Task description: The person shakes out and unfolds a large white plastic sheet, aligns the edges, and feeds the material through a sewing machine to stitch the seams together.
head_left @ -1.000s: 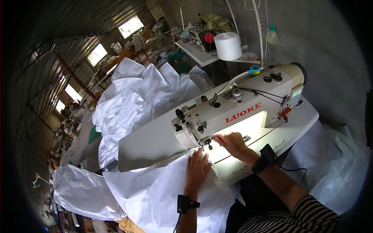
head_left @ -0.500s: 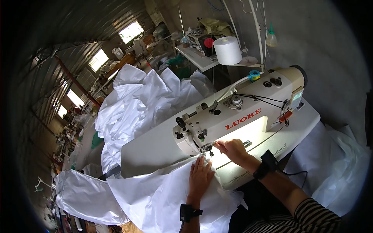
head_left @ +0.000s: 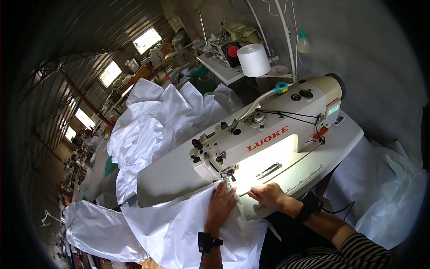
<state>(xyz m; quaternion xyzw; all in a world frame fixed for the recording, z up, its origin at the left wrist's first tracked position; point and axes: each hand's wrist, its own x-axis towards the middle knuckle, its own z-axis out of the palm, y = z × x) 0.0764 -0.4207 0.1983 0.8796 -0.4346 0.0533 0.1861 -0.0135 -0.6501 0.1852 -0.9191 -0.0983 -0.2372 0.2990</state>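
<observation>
My left hand (head_left: 220, 204) lies flat on the white fabric (head_left: 179, 224), fingers stretched out, just in front of the needle and presser foot (head_left: 230, 175) of the sewing machine (head_left: 268, 134). The fabric's upper edge runs to the foot and the rest hangs over the table's near side. My right hand (head_left: 271, 197) is closed, thumb and fingers pinched together, over the near edge of the machine bed (head_left: 304, 168), right of the fabric. What it pinches, if anything, is too small to make out. A slim metal tool resembling thread snips (head_left: 268, 170) lies under the lit machine arm.
A heap of white fabric (head_left: 156, 130) is piled beyond the table. More pale sheeting (head_left: 376, 193) hangs at the right. A thread cone (head_left: 253, 60) stands on a holder behind the machine, and an oil bottle (head_left: 303, 44) hangs by the wall. Black cables trail from my wrist straps.
My right hand has drawn back from beside the needle toward the bed's near edge, uncovering the metal tool. The left hand stays on the fabric. The whole view has shifted slightly.
</observation>
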